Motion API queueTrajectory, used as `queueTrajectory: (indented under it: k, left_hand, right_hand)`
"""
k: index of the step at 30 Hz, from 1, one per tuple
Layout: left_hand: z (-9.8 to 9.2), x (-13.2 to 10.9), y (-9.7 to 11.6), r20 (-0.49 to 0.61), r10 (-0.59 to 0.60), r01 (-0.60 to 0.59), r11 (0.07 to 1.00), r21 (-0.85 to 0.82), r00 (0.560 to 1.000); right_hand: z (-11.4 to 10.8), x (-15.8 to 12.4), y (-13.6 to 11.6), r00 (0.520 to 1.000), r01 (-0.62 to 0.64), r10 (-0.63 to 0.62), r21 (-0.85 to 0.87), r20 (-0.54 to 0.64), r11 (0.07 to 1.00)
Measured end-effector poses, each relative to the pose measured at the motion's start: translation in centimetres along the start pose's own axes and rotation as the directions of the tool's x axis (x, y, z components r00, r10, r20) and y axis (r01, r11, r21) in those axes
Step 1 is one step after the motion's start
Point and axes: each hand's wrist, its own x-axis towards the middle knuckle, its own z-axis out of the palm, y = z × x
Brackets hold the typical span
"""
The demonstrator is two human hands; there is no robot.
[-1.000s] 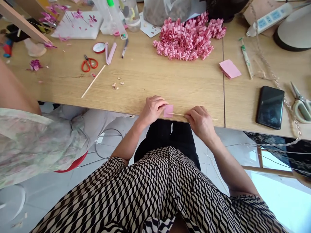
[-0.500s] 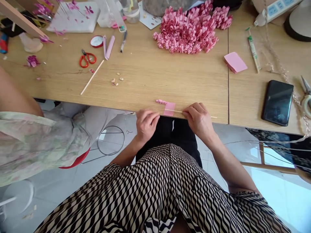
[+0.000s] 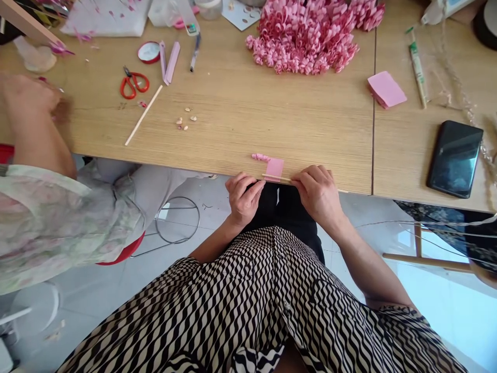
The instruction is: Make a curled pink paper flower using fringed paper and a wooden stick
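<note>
Left hand (image 3: pixel 244 199) closer, wooden stick (image 3: pixel 281 178) leftward

Two wooden sticks (image 3: pixel 143 115) are counted, with one pair of red scissors (image 3: pixel 134 86) at ten o'clock, one phone (image 3: pixel 454 159) at three, and one pink paper stack (image 3: pixel 387 89) at two.

The wooden stick (image 3: pixel 287 179) — hidden under right-hand fingers (image 3: pixel 306 181).

No text, brand, number or sign can be read in this view. The only printing seen is on the narrow paper sleeve (image 3: pixel 418 70) at far right: green marks, too small and blurred to read. The white power strip (image 3: pixel 446 8) at the far right edge is cut off by the frame, with no legible marking.
</note>
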Motion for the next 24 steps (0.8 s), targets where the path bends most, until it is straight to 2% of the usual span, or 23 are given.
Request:
queueTrajectory:
  k: [8,13,16,18,21,24]
  left_hand:
    - [0.3,-0.4,-0.2,0.101,-0.114,0.121,0.991,-0.058,0.988]
    - [0.3,-0.3,-0.1,0.017,-0.041,0.042,0.996,-0.075,0.999]
    - [0.2,-0.3,0.2,-0.068,0.030,-0.034,0.998,-0.058,0.997]
    - [0.1,-0.3,0.4,-0.095,0.040,-0.044,0.998,-0.037,0.995]
    - [0.1,-0.3,0.6,-0.088,0.014,-0.015,1.000,-0.016,0.996]
    - [0.1,-0.4,0.5,-0.058,-0.002,0.004,1.000,0.031,0.998]
  right_hand:
    - [0.0,0.1,-0.2,1.000,0.017,-0.016,-0.035,0.013,0.999]
    - [-0.2,-0.1,-0.1,0.999,0.049,-0.048,-0.050,0.021,0.998]
    - [-0.4,0.5,-0.2,1.000,0.026,-0.026,0.017,-0.011,1.000]
    - [-0.4,1.1,-0.4,0.999,0.018,-0.016,0.070,-0.030,0.997]
    - [-0.1,1.9,-1.0,0.998,0.058,-0.057,0.061,-0.012,0.996]
    - [0.4,2.2,-1.6,0.994,0.105,-0.103,-0.040,0.047,0.994]
